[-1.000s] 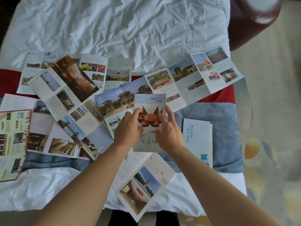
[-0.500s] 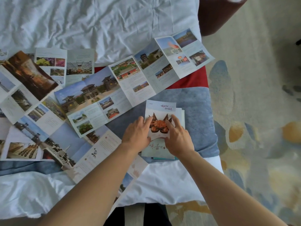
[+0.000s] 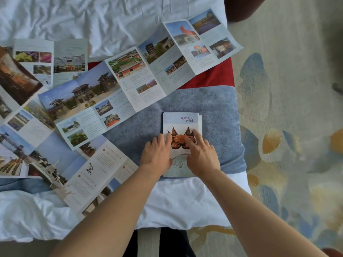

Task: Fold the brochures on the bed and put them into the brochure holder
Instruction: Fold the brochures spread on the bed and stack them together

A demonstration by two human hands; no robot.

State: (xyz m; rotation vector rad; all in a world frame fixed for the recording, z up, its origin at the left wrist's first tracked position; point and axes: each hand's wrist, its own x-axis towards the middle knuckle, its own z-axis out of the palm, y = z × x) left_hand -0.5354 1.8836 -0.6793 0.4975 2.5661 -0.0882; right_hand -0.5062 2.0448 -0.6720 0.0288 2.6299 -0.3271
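A folded brochure with a crab picture point(image 3: 182, 119) lies flat on the grey-blue bed runner point(image 3: 219, 112), stacked on another folded brochure whose edge point(image 3: 200, 125) shows along its right side. My left hand point(image 3: 157, 154) presses its left edge with curled fingers. My right hand point(image 3: 202, 156) presses on its right half, index finger on the crab. A long unfolded brochure point(image 3: 130, 80) stretches diagonally across the bed behind it. More unfolded brochures point(image 3: 27, 127) overlap at the left. No brochure holder is in view.
The white bedsheet point(image 3: 111, 19) fills the far side, with a red band point(image 3: 213, 76) across it. The bed's right edge borders a patterned carpet point(image 3: 287, 127). A dark red seat point(image 3: 241, 8) stands at the top right. Another open brochure point(image 3: 96, 175) lies near my left forearm.
Both hands carried the crab brochure from over the open brochures to the right and laid it on the folded blue-white brochure on the runner. The view swung right.
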